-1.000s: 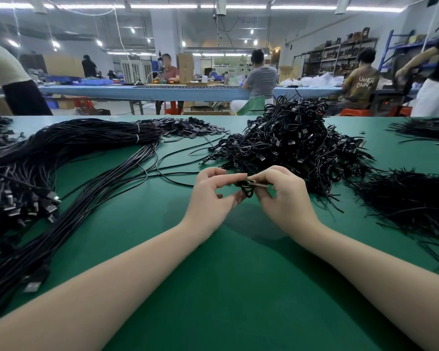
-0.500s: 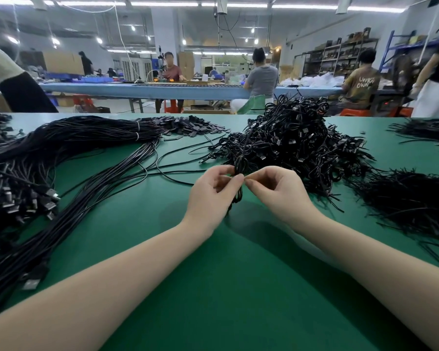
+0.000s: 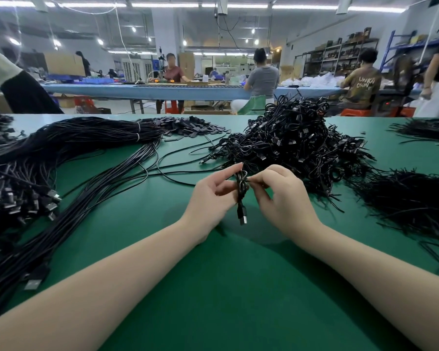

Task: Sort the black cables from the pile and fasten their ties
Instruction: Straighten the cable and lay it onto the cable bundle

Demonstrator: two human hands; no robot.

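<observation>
Black long straight cables with metal plugs (image 3: 61, 158), banded at the far end, are laid at left on the green felt-covered table (image 3: 238, 287); judged unprocessed. At centre, one small folded black cable bundle (image 3: 241, 191) is pinched between left hand (image 3: 211, 198) and right hand (image 3: 281, 198), its tie apparently being fastened. Behind, a heaped pile of coiled black cables (image 3: 297, 145) is seen; at right, loose black wire ties (image 3: 411, 198). Much work is judged left.

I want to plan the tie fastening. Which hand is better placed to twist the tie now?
The right hand, probably: its fingertips pinch at the middle of the coiled cable, where the tie sits. The left hand steadies the bundle.
</observation>
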